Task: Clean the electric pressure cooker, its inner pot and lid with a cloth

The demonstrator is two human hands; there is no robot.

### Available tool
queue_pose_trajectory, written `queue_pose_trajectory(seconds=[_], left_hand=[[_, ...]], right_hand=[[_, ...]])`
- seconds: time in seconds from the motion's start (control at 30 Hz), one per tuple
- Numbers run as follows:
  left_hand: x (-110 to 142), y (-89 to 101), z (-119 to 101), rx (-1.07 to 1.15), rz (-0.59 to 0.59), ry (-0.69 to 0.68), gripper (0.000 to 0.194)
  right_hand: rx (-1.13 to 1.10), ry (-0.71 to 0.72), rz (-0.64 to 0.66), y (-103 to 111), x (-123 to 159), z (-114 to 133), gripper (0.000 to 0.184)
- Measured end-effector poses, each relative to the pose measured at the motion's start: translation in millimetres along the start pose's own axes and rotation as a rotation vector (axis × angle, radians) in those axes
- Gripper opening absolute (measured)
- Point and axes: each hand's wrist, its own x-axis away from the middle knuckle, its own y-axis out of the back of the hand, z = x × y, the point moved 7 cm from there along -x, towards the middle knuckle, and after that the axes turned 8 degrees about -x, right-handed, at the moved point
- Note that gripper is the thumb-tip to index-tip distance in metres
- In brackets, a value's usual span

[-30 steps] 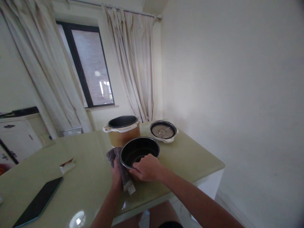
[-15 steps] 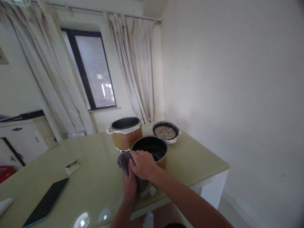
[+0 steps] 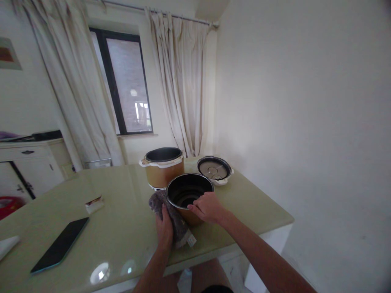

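Note:
A grey-brown towel [image 3: 179, 226] with a white tag hangs bunched from my left hand [image 3: 165, 228], whose fingers are wrapped around it beside the pot. The inner pot [image 3: 183, 189], black inside and gold-brown outside, stands close to the table's near edge, its opening tipped slightly toward me. At its front right rim, my right hand [image 3: 209, 207] is closed with the thumb along the edge; the fingertips are partly hidden. Just behind stands the cooker body [image 3: 163, 173], gold-brown with a white rim. A round lid [image 3: 214, 169] lies with its inner side up to the right.
The pale green glossy table [image 3: 122, 219] carries a dark tablet [image 3: 61, 244] and a small white packet [image 3: 94, 204] on the left. A white item [image 3: 7, 246] lies at the left edge. A plain wall [image 3: 299, 114] rises on the right.
My right hand has left the towel and moved right onto the pot's front rim. My left hand keeps the towel, which now hangs more loosely. The view has shifted slightly.

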Motion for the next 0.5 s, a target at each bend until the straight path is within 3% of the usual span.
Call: queue_pose_trajectory(seconds=[0.1, 0.33, 0.5], left_hand=[[1.8, 6.7, -0.4, -0.008, -0.052, 0.062, 0.062], [5.7, 8.8, -3.5, -0.023, -0.071, 0.016, 0.055], [6.6, 3.6, -4.0, 0.069, 0.034, -0.028, 0.053]], right_hand=[[-0.005, -0.041, -0.031, 0.6, -4.2, 14.6, 0.074], [-0.060, -0.219, -0.152, -3.7, -22.0, 45.4, 0.077], [-0.175, -0.356, -0.200, -9.1, -45.2, 73.8, 0.069]])
